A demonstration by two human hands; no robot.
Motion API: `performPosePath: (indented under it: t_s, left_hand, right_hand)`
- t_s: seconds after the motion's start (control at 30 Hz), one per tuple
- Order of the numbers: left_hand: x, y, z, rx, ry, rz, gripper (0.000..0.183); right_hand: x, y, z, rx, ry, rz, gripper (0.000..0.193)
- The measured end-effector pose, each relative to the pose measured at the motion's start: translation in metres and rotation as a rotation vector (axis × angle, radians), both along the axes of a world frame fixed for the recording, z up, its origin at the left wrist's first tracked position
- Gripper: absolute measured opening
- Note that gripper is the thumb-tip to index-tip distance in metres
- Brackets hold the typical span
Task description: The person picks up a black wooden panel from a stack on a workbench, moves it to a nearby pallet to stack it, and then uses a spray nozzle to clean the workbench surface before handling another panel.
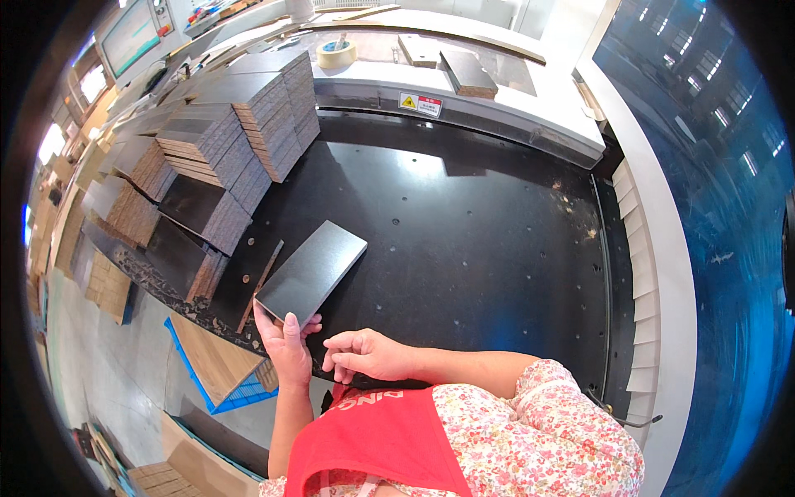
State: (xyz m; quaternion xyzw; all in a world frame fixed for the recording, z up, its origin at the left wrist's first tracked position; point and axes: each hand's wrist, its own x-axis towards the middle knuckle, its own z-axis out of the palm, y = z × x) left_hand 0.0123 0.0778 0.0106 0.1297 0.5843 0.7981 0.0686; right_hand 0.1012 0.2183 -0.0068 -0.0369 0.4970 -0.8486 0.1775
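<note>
A dark grey rectangular board (313, 272) is tilted above the near left part of the black table. My left hand (290, 346) is shut on its near end, with the thumb on the near edge and the fingers reaching beneath. Just right of it, my right hand (368, 354) is loosely curled, with nothing visible in it and apart from the board. Beyond the board to the left, stacked dark-faced boards (248, 116) show brown chipboard edges. A thin brown strip (262, 286) lies left of the held board.
The black table (464, 265) is dotted with small holes and has some debris at its right. On the white ledge behind are a tape roll (336, 56) and a small dark board (469, 73). A blue panel (704, 182) stands right. A blue-edged pallet (217, 364) sits lower left.
</note>
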Motion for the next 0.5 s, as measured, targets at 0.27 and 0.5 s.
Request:
performPosePath:
  t_s: [0.27,0.5]
  left_hand:
    - [-0.0004,0.0008,-0.0021,0.02,-0.003,-0.005,0.073]
    - [-0.0015,-0.0005,-0.0033,0.016,-0.01,-0.007,0.073]
  right_hand:
    - [-0.0002,0.0004,-0.0035,-0.004,0.017,-0.006,0.038]
    - [-0.0009,0.0007,-0.0009,0.001,0.019,-0.005,0.036]
